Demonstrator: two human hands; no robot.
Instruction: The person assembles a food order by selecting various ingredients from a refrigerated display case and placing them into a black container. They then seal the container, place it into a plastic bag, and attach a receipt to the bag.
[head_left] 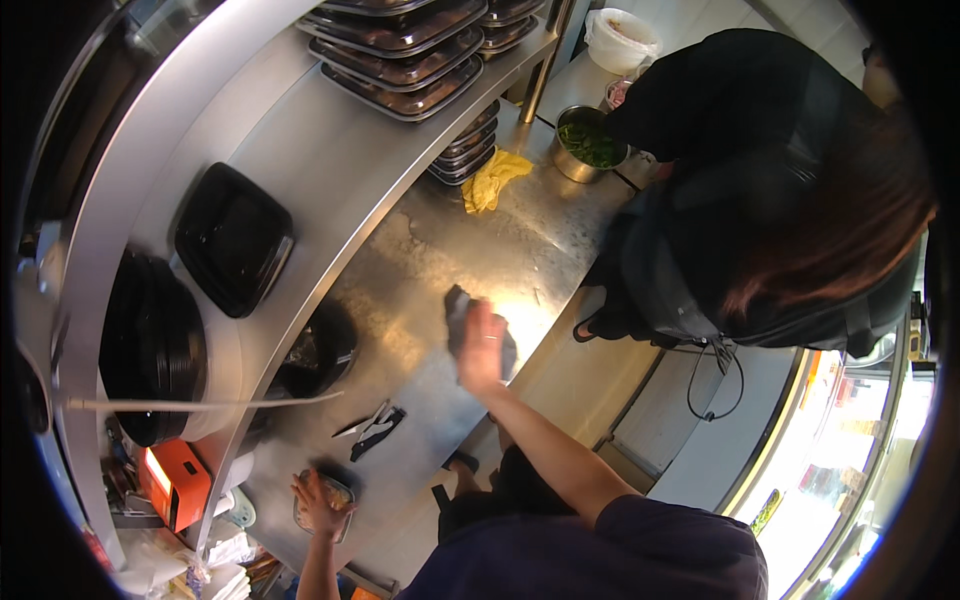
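Grey cloth [458, 308] under right fingers [480, 322]

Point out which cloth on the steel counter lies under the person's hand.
The dark grey cloth, pressed flat under the right hand mid-counter. The crumpled yellow cloth lies untouched farther along, near the steel bowl of greens.

Brushed stainless-steel counter [420, 300], glossy and streaked with glare; dark grey cloth [462, 312], soft and matt, under the right hand [482, 345]; crumpled yellow cloth [492, 180]; glossy black plastic trays [232, 238]; shiny metal bowl [585, 145]; clear plastic container [325, 500] at the left hand [318, 503].
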